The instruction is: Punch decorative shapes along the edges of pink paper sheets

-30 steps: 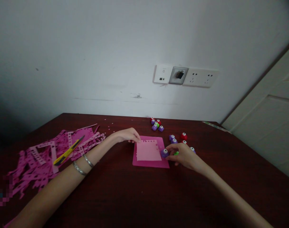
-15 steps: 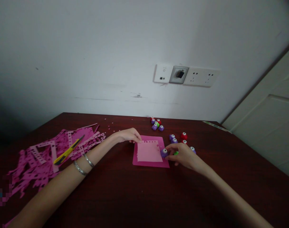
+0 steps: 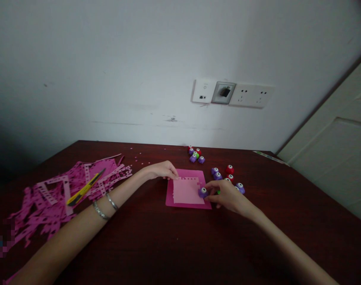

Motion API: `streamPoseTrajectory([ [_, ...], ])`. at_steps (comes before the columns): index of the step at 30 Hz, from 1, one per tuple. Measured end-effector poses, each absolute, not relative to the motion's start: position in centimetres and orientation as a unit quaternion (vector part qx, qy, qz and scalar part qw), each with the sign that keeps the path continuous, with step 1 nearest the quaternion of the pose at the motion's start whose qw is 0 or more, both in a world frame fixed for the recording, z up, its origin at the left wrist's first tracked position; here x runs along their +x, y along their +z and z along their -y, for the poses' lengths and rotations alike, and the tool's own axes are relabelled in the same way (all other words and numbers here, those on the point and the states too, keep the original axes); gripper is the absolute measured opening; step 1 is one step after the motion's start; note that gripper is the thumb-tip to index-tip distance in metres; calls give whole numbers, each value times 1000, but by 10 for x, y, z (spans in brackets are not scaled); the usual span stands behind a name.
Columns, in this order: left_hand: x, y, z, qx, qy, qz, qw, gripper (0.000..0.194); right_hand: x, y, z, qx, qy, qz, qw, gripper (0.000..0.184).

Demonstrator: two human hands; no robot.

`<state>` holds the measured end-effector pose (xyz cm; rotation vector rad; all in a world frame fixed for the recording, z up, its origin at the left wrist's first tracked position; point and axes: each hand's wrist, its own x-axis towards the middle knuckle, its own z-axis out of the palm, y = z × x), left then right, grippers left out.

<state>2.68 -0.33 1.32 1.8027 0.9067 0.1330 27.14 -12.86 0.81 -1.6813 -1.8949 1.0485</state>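
Observation:
A light pink sheet of paper (image 3: pixel 186 193) lies over a darker pink sheet (image 3: pixel 171 200), with small holes punched along its top edge and a few near its upper right. My left hand (image 3: pixel 164 169) pinches the light sheet's top left corner. In my right hand (image 3: pixel 223 192), a purple craft paper punch (image 3: pixel 202 192) is gripped between thumb and fingers at the light sheet's right edge. Whether the paper's edge sits inside the punch's slot cannot be made out. A bit of green shows beneath the right fingers, mostly hidden.
Several red and purple punches (image 3: pixel 229 170) stand right of the sheets, partly behind my right hand. Another cluster of punches (image 3: pixel 194 157) is farther back. Punched pink paper strips (image 3: pixel 56 198) heap at left under a yellow utility knife (image 3: pixel 84 189). Wall sockets (image 3: pixel 251 95) are behind the table.
The light pink sheet has shifted slightly right over the darker one. My right hand and the purple punch have moved a little left. The left hand has moved slightly right with the paper.

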Motion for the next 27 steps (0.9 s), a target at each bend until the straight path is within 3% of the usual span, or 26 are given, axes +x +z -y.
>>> streamPoseTrajectory([
  [18, 44, 3, 17, 830, 71, -399, 384, 18, 270, -4, 128, -599, 370, 681, 199, 31],
  [27, 48, 2, 30, 886, 81, -396, 229, 33, 273, 10, 128, -592, 421, 659, 197, 28],
])
